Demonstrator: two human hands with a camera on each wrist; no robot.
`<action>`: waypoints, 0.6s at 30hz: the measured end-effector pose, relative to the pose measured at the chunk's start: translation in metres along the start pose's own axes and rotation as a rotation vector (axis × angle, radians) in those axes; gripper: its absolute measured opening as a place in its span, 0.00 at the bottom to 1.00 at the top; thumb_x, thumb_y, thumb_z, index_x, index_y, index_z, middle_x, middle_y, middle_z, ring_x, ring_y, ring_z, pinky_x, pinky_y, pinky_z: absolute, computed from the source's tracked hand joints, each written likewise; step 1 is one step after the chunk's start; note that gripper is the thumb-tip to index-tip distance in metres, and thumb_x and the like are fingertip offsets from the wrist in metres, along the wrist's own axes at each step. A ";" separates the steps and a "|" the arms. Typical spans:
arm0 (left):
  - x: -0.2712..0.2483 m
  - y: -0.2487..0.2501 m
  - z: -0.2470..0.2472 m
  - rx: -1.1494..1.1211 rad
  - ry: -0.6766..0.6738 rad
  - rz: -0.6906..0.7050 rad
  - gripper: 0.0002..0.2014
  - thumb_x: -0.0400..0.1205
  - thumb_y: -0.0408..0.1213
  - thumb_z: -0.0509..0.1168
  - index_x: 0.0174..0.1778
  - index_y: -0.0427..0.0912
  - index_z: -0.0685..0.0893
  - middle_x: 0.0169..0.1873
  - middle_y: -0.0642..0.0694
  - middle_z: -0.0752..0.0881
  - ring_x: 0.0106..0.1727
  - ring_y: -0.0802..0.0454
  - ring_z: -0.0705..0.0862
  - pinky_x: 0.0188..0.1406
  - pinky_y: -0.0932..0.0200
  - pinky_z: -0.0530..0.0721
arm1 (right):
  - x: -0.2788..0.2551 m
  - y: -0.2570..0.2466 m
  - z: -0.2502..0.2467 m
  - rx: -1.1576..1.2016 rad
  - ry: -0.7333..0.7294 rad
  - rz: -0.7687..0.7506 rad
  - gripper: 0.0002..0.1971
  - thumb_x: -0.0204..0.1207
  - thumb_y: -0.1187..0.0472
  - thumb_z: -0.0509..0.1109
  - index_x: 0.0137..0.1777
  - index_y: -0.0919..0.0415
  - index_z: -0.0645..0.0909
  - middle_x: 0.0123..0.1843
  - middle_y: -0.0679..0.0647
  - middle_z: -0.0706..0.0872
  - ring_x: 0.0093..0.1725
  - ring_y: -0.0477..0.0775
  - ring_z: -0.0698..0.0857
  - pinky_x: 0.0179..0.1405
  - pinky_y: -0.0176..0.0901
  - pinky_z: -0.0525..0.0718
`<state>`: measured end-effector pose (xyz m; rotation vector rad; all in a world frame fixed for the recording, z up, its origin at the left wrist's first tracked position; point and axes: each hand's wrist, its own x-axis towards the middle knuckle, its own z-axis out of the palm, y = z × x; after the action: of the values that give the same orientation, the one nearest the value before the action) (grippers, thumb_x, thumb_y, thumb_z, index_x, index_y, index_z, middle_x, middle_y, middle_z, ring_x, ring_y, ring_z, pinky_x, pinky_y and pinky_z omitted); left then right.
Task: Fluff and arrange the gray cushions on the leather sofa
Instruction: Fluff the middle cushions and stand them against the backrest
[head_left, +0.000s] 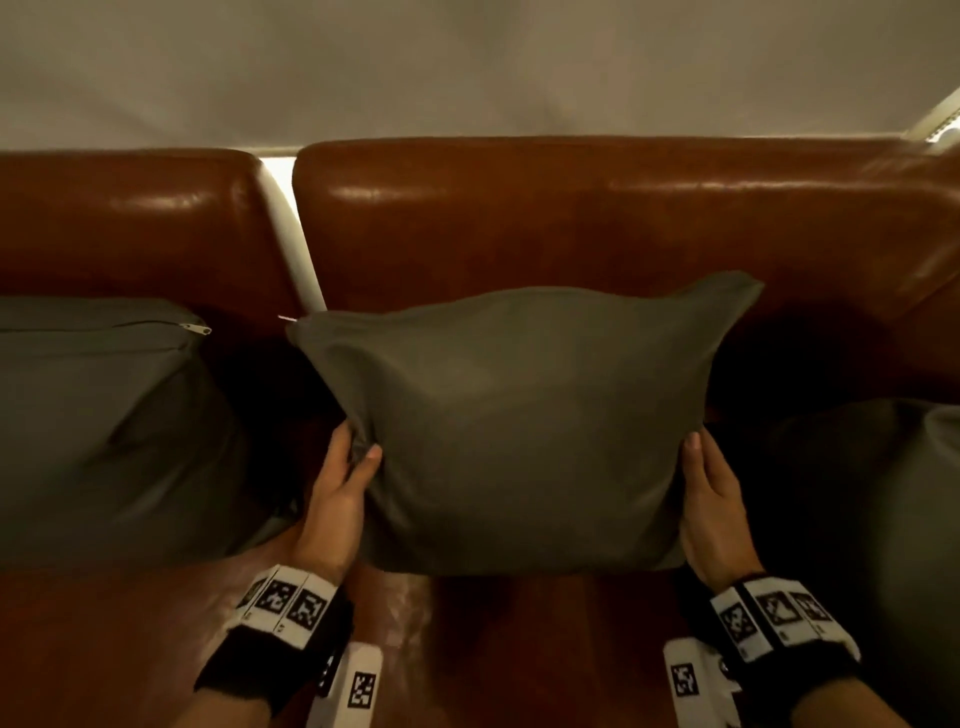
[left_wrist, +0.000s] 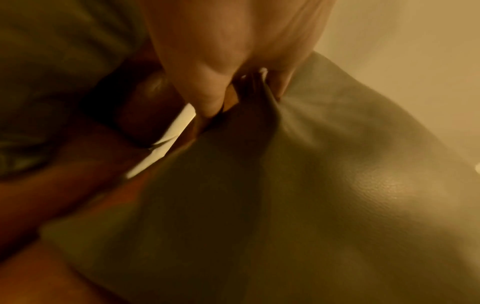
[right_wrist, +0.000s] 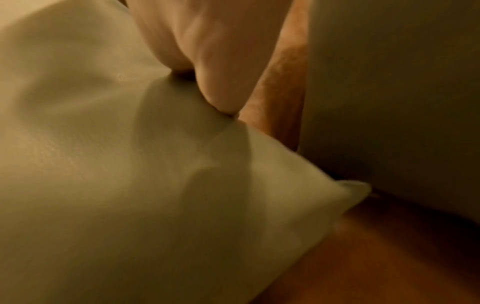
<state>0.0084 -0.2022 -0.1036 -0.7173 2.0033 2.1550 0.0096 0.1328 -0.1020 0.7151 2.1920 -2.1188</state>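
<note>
A gray cushion (head_left: 524, 415) stands upright on the brown leather sofa (head_left: 571, 228), leaning toward the backrest. My left hand (head_left: 348, 467) pinches a fold of fabric on the cushion's left edge, thumb in front. My right hand (head_left: 706, 499) grips the cushion's right edge, thumb on the front and fingers hidden behind. In the left wrist view my left hand (left_wrist: 249, 82) bunches the cushion (left_wrist: 311, 195) fabric. In the right wrist view my right hand (right_wrist: 215, 88) pinches the cushion (right_wrist: 116, 185) near its lower corner.
A second gray cushion (head_left: 93, 431) with a zipper on top sits at the left. A third gray cushion (head_left: 904, 519) lies at the right edge. A white gap (head_left: 291, 228) splits the two backrest sections. The leather seat (head_left: 130, 644) stretches in front.
</note>
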 end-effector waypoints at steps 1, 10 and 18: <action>-0.002 0.000 -0.002 0.003 -0.010 -0.038 0.23 0.79 0.38 0.65 0.67 0.67 0.80 0.66 0.60 0.85 0.72 0.54 0.79 0.77 0.45 0.71 | 0.003 0.000 0.000 -0.035 -0.023 0.014 0.20 0.84 0.43 0.56 0.74 0.39 0.74 0.74 0.37 0.78 0.73 0.39 0.75 0.68 0.33 0.75; 0.022 0.087 0.014 -0.288 -0.023 -0.061 0.35 0.77 0.68 0.58 0.69 0.43 0.82 0.62 0.44 0.88 0.66 0.48 0.85 0.67 0.50 0.79 | 0.046 -0.091 0.004 0.261 0.032 0.222 0.36 0.75 0.25 0.55 0.71 0.50 0.80 0.66 0.53 0.86 0.64 0.55 0.84 0.65 0.54 0.78; 0.033 0.083 0.005 -0.157 0.260 0.048 0.10 0.88 0.43 0.60 0.50 0.46 0.87 0.51 0.46 0.90 0.57 0.51 0.88 0.58 0.55 0.83 | 0.029 -0.103 0.000 0.128 0.257 0.146 0.15 0.83 0.54 0.66 0.64 0.61 0.82 0.57 0.52 0.87 0.53 0.48 0.86 0.54 0.44 0.84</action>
<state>-0.0547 -0.2148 -0.0413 -1.0312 2.0002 2.3753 -0.0503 0.1443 -0.0137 1.1792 2.0508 -2.2163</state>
